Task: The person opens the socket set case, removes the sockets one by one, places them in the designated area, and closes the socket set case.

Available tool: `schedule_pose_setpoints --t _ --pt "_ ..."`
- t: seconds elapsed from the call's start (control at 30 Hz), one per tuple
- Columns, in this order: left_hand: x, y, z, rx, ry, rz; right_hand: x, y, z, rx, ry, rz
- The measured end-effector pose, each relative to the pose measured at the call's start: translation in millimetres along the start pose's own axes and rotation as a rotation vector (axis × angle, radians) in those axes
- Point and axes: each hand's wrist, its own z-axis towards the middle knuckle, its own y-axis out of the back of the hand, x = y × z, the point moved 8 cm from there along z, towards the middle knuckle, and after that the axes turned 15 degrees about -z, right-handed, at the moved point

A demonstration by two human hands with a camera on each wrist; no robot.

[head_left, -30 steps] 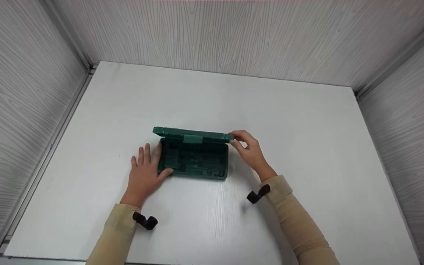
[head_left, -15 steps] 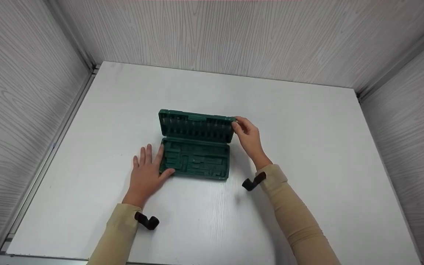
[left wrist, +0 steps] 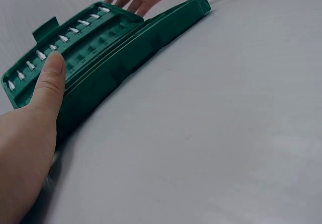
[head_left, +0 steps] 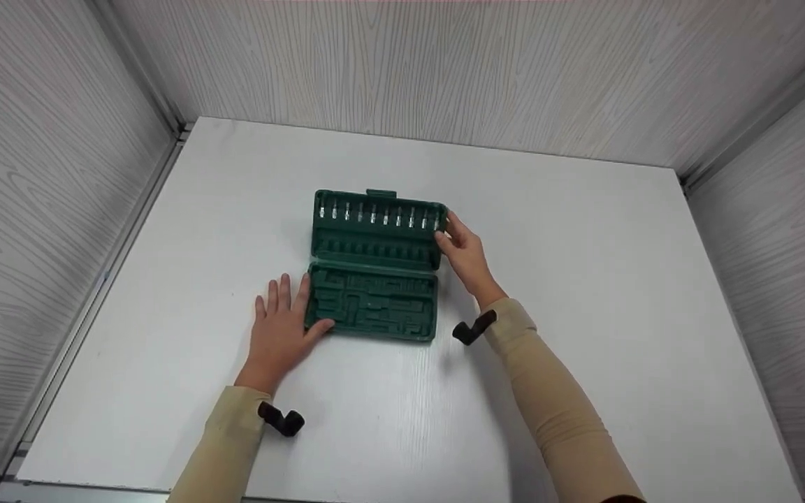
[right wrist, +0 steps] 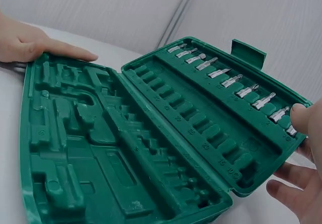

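Observation:
A green plastic tool case [head_left: 373, 307] lies on the table with its lid [head_left: 376, 234] swung up and leaning back. Its base has moulded hollows with no tools in them. A row of several silver screwdriver bits [right wrist: 236, 80] sits along the lid's far side, above a row of vacant slots. My left hand [head_left: 280, 339] rests flat at the case's left end, fingers straight, thumb over the near left corner. At the lid's right edge my right hand [head_left: 467, 258] pinches the rim, thumb inside and fingers behind it.
The case stands mid-way on a white tabletop [head_left: 584, 279]. Pale wood-grain panels [head_left: 430, 77] close off the back and both sides. A latch tab [right wrist: 249, 54] sticks out from the lid's outer edge.
The lid has swung from nearly closed over the base to tilted back, drawn by my right hand moving away from me. The bits have come into view. My left hand has stayed put.

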Motion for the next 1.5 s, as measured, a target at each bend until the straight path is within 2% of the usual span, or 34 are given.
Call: schedule_pose_setpoints --t 0.13,0.27,0.37,0.5,0.7,0.87,1.0,1.17,1.33,1.5 --pt "0.4 -1.9 -0.5 -0.007 -0.001 -0.005 1.9 -1.0 1.3 0.023 0.016 -0.075" --pt "1.6 -5.1 0.8 -0.008 -0.002 -0.004 -18.9 -3.6 9.3 0.032 0.021 -0.171" --pt "1.4 -5.9 1.6 -0.006 -0.003 -0.004 -30.8 -7.2 11.2 0.046 -0.005 -0.241" --pt "0.4 -4.9 3.0 -0.002 -0.008 -0.004 -37.9 -9.7 9.3 0.053 -0.032 -0.315" --pt "0.2 -4.9 4.1 0.003 -0.007 0.005 -45.1 -10.6 7.6 0.074 -0.032 -0.496" --pt "-0.4 -3.4 3.3 -0.001 -0.014 0.0 -43.2 -7.6 10.8 0.046 -0.018 -0.58" --pt "1.2 -0.5 0.9 -0.006 -0.013 0.003 -37.1 -6.5 19.1 0.009 0.001 -0.706" --pt "5.8 3.1 -2.8 -0.015 0.01 0.006 -28.6 -11.3 32.9 0.023 0.037 -0.835" --pt "5.0 2.3 -3.5 -0.018 0.007 -0.01 -25.4 -9.1 41.3 0.038 -0.002 -0.872" --pt "6.8 -0.9 -5.7 -0.01 0.014 -0.005 -26.1 -7.9 44.4 0.059 -0.032 -0.812"
